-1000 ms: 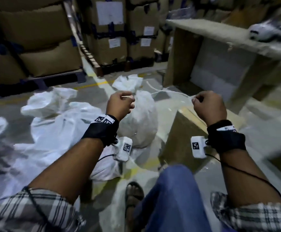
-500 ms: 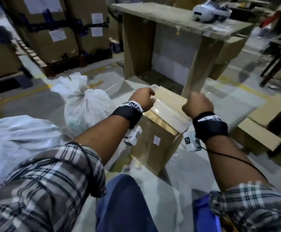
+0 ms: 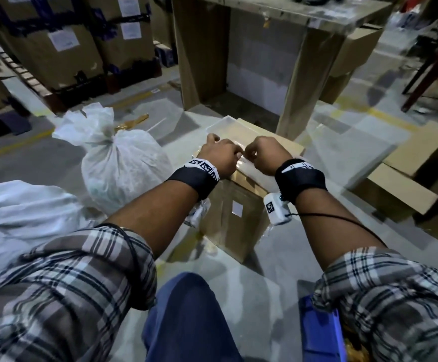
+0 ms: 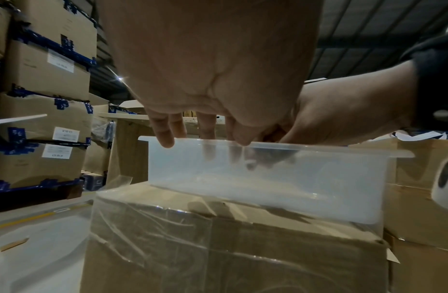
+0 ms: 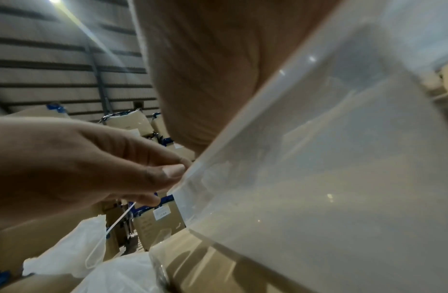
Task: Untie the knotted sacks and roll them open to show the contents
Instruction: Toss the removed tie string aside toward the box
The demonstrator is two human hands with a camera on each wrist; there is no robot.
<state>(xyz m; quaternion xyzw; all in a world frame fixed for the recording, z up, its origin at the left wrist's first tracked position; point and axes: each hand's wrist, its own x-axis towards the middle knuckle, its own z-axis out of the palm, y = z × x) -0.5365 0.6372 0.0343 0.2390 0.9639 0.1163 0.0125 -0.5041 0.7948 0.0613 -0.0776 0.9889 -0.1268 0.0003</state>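
Sack [image 3: 120,168] status: one white sack stands knotted at the neck on the floor, left of the cardboard box [image 3: 235,215]; a second white sack [image 3: 22,220] lies slack at the far left, and its mouth cannot be made out. Neither hand touches a sack.

Both hands are over the clear plastic container [image 4: 268,178] that rests on top of the box. The left hand [image 3: 219,158] has its fingers [image 4: 165,130] curled down to the container rim, and the right wrist view shows its thumb and forefinger pinching a thin white tie strip [image 5: 117,220] that trails down toward the sack plastic. The right hand [image 3: 266,156] is clenched close against the left, knuckles nearly touching; what its grip holds, if anything, cannot be determined, because the container wall fills its wrist view.

Step in hand, as a judgement: disposal of a removed tie into the container, between two sacks. The next move calls for releasing the strip inside the rim, then returning both hands to the knotted neck of the standing sack, loosening the knot, and rolling the mouth down.

Difference from the earlier frames: one second ago the hands were apart above the standing sack with a thin strand stretched between them; half a second ago they had moved right, over the box, separated. Now they meet at the container rim.
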